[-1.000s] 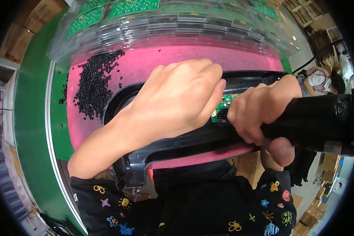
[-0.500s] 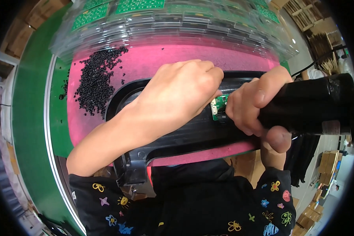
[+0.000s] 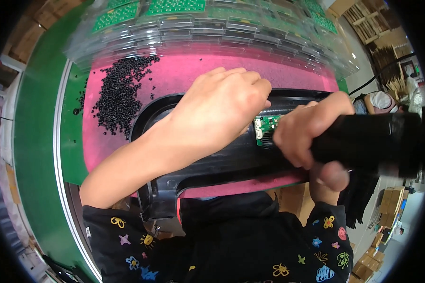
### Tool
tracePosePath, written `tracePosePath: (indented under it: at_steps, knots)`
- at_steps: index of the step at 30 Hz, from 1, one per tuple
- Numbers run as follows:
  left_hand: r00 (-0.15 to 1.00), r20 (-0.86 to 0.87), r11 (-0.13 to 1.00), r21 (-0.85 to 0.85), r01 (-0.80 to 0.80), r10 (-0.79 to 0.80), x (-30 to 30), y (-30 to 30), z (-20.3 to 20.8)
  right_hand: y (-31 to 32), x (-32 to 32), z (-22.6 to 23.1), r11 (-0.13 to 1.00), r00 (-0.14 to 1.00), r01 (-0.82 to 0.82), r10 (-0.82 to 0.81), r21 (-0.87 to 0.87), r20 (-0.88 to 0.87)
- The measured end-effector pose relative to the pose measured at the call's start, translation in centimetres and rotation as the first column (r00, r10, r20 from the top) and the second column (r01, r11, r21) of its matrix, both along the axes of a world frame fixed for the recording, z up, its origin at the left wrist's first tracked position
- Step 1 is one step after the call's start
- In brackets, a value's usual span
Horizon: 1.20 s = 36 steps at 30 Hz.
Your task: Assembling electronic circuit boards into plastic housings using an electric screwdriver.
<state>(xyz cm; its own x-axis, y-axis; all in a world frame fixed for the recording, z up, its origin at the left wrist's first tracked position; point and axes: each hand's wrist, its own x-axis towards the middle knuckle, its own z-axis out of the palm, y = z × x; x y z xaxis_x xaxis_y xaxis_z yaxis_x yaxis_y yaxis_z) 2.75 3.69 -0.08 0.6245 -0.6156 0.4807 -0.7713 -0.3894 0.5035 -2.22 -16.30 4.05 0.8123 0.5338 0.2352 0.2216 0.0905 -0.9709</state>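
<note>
A long black plastic housing [image 3: 222, 165] lies across a pink mat [image 3: 184, 70]. A small green circuit board [image 3: 265, 128] sits in the housing near its middle. My left hand [image 3: 219, 111] rests palm down on the housing just left of the board, fingers curled and pressing there. My right hand [image 3: 311, 139] grips a thick black power screwdriver [image 3: 373, 144] that comes in from the right, its front end at the board. The tool's tip is hidden behind my fingers.
A heap of small black screws [image 3: 120, 92] lies on the mat's left part. Clear plastic trays [image 3: 212, 28] holding green circuit boards line the far edge. A green conveyor belt [image 3: 38, 122] runs along the left. Cardboard boxes [image 3: 387, 203] stand at the lower right.
My left hand has slid slightly right toward the board. My right hand and the screwdriver stay at the board with only small shifts.
</note>
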Motion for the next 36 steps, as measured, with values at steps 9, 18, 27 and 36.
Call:
tracePosePath:
  at_steps: [9,18,27,36]
  knots:
    - [1.0,-0.016,0.992,0.123,0.004,-0.002,-0.1,-0.1,0.3,0.4,2.4,-1.5,0.901,0.963,0.2,-0.254,0.386,0.095]
    - [1.0,0.001,0.994,0.109,-0.006,0.006,0.0,-0.2,0.2,0.9,3.0,-1.9,0.921,0.953,0.247,-0.286,0.301,0.096]
    - [1.0,-0.019,0.994,0.105,0.005,-0.003,-0.1,0.0,0.2,1.4,4.3,-1.6,0.978,0.999,-0.029,0.022,0.207,0.035]
    - [0.997,0.005,0.964,0.254,0.077,-0.081,-0.2,-0.2,0.5,-0.3,1.9,-0.3,0.823,0.973,0.062,-0.176,0.564,0.151]
